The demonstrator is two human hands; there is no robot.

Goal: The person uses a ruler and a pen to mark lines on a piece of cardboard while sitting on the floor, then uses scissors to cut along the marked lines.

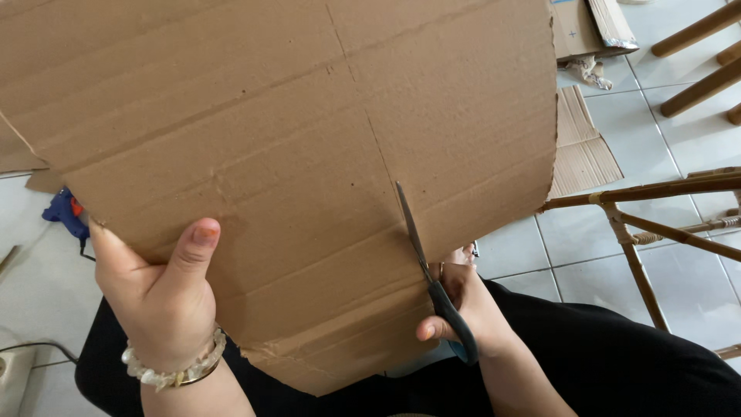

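Up close, her left hand (158, 297) pinched the lower left edge of the cardboard (293, 154), thumb on top and fingers hidden behind, holding the sheet up over her lap. The right hand (463, 305) was closed around the scissors (431, 270), whose blade lay partway up into the sheet from the bottom edge. By my reckoning the cut was only begun, with most of the sheet above the tip uncut. Cardboard scraps (583, 150) and a blue glue gun (65, 212) lay on the floor (679, 131).

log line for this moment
left hand: holds cardboard edge | right hand: scissors cutting into cardboard | floor: glue gun
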